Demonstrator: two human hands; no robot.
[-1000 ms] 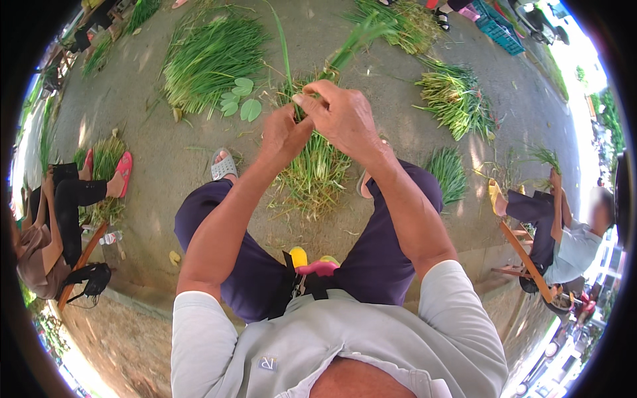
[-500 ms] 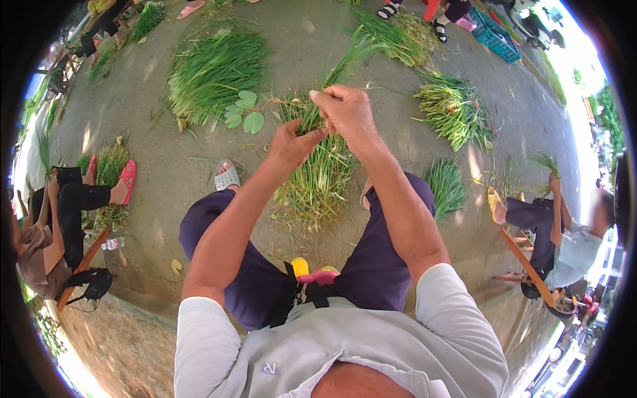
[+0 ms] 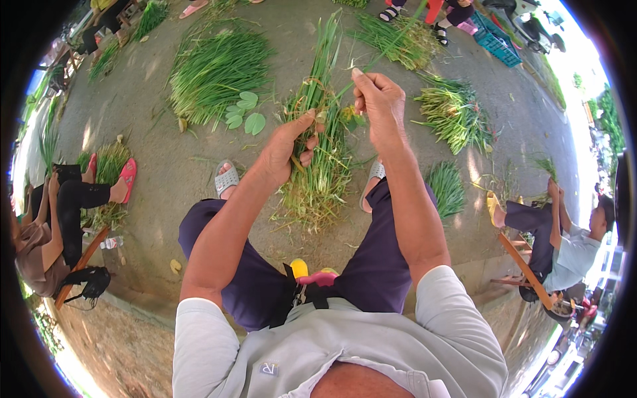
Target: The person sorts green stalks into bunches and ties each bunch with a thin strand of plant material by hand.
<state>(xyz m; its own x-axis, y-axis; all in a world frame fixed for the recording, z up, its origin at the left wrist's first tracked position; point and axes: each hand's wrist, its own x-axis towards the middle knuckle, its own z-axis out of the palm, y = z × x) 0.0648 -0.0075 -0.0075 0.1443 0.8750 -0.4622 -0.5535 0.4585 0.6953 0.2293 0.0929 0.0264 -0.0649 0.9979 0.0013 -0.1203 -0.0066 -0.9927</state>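
So the main thing here is the bunch of greens (image 3: 323,66) and how it sits against the two hands. It's up in front of the person, above the loose pile of stalks (image 3: 315,196) that's on the ground between the feet. Long axis runs pretty much straight away from the body, with the far leafy end leaning a touch to the right. The left hand (image 3: 285,149) is the near one, right on the bunch: thumb along the top, fingers wrapped under, so it's properly gripping the stalks toward the near end.

The right hand (image 3: 383,106) is off to the right, apart from the bunch, so from those fingertips the bunch lies to the left. Thumb and index are tucked together, and it looks like they're pinching a long green blade (image 3: 396,45) that slants up and right past them. Can't swear it's truly pinched and not just crossing behind. There's also a tiny pale scrap at the tips, too small to make out.

Pose-wise, the left forearm angles inward and up, while the right one rises steeply, hand raised and fingers curled toward the left.
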